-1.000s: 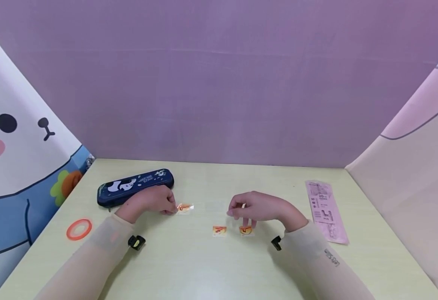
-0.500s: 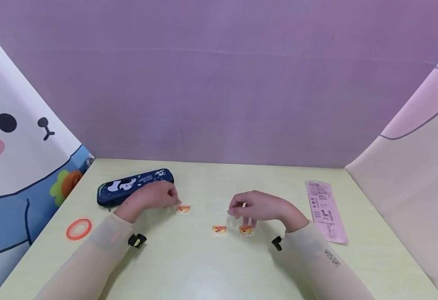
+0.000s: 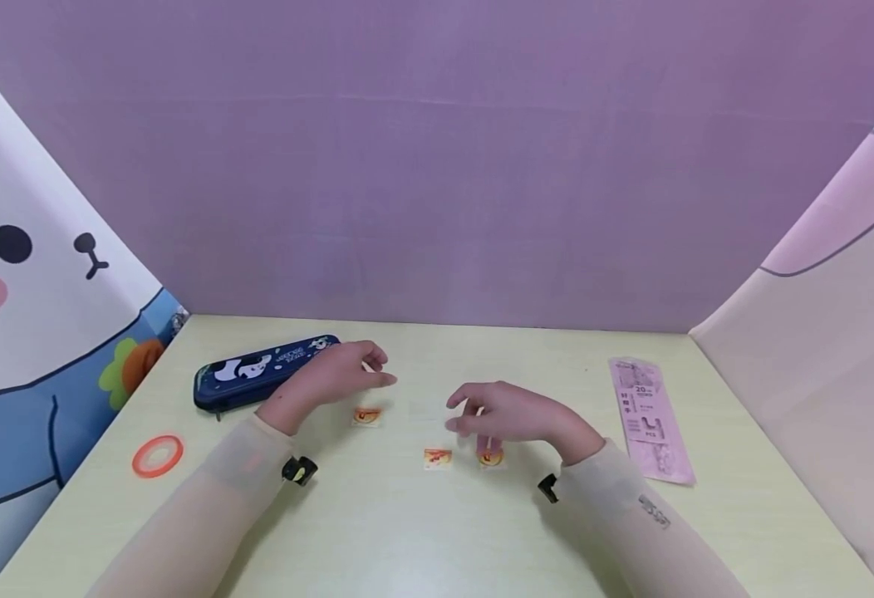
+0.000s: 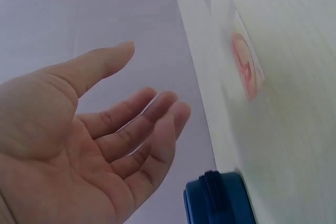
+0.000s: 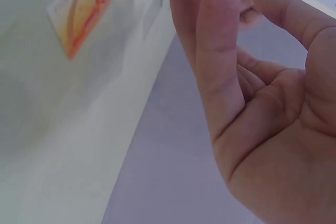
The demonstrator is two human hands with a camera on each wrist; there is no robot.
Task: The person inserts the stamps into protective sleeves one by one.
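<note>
My left hand (image 3: 340, 371) is raised over the right end of the dark blue pencil case (image 3: 261, 371), fingers loosely bent and thumb apart, holding nothing. Just below and right of it lies a small orange-and-yellow picture piece (image 3: 366, 417) with a clear border. In the left wrist view the palm (image 4: 79, 150) is bare. My right hand (image 3: 512, 413) hovers at centre right with relaxed fingers and nothing in them. Under its fingers a similar picture piece (image 3: 492, 459) is partly hidden, and another picture piece (image 3: 437, 459) lies to the left. A faint clear rectangle (image 3: 426, 411) lies between the hands.
An orange ring-shaped roll (image 3: 157, 457) lies at the left of the pale table (image 3: 407, 531). A flat pink printed packet (image 3: 651, 419) lies at the right. A purple cloth backdrop (image 3: 437, 166) rises behind the table, with printed cloths on both sides.
My left hand has lifted from beside the left picture piece and moved up and right, its fingers spreading. The right hand has shifted slightly left, its thumb and forefinger opening.
</note>
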